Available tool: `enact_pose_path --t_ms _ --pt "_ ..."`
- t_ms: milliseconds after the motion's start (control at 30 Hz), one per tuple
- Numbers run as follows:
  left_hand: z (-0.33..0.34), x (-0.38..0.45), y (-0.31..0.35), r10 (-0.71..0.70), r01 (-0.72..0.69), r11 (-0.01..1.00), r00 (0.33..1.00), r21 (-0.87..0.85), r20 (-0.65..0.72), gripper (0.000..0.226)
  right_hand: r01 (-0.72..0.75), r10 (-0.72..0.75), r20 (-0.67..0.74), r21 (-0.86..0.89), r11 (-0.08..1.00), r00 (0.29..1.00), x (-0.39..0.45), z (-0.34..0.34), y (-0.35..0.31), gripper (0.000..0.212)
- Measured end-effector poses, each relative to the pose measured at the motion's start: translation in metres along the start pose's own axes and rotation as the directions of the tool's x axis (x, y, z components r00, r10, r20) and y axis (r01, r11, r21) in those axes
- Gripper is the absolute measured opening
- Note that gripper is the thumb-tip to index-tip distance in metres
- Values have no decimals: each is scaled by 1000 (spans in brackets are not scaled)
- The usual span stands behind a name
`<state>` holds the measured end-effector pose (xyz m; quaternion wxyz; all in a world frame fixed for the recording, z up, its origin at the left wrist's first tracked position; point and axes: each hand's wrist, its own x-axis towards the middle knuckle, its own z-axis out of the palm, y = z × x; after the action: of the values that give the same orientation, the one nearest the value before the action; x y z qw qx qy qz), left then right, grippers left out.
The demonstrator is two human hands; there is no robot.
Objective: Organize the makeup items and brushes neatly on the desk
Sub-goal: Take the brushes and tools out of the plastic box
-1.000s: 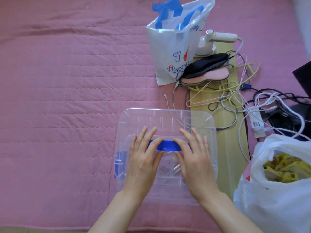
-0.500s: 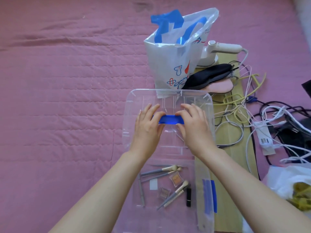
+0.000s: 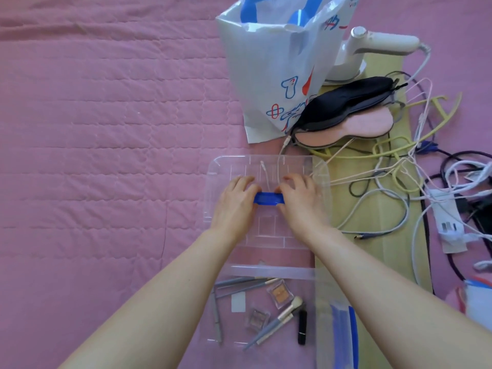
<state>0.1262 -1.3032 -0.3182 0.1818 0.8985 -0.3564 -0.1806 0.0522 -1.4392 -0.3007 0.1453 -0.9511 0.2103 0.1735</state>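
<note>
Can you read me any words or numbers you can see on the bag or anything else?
White shopping bag: blue letters at its top right edge, cut off and too blurred to read; lower down only blue and red doodle shapes, no words I can make out.
White tag on the cables: dark marks, too small to read.
Black lipstick and small makeup cases in the clear box: no readable text.
Nothing here can be quoted.

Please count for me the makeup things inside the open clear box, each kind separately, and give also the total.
Makeup brushes: 5, with two crossed, two near the top wall and one thin upright one at the left
Clear eyeshadow compacts: 2, orange and brownish
Black lipstick tube: 1
Total: 8
</note>
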Motion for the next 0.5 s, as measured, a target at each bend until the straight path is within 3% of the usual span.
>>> enact_pose_path --t_ms 200,500 --pt "5 7 -4 -3 -15 982 995 188 95 27 16 -15 21 -6 1000 1000 8 12 5 31" --pt "-2 -1 2 -35 -9 957 988 290 147 41 59 -62 26 86 995 998 -2 5 1 46"
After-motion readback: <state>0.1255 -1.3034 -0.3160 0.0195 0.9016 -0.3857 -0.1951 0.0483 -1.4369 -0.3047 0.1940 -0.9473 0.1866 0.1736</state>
